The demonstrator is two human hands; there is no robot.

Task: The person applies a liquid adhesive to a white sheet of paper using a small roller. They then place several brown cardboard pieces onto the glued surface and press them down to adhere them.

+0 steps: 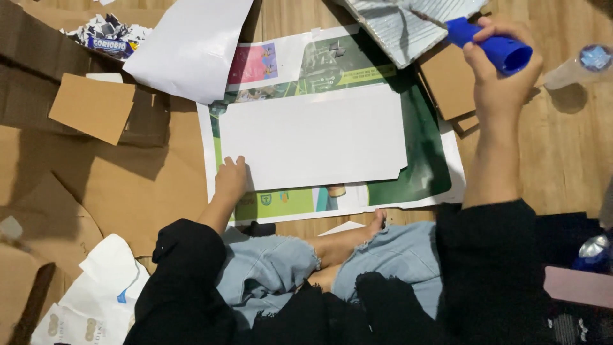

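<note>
Two hands share the work: the left hand (230, 179) lies flat, fingers spread, pinning the white card (313, 138) on the green poster (418, 147), while the right hand (501, 80) is closed around a blue-handled tool (495, 46). Steady pressure at the card's corner should keep it from sliding, and the tool is best brought down only once the card sits square.

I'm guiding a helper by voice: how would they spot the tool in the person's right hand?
Start at the big green printed poster spread on the wooden floor. Go to its top right corner, where the right hand is raised above brown cardboard pieces. The blue-handled tool it grips is the only bright blue plastic cylinder there.
</note>
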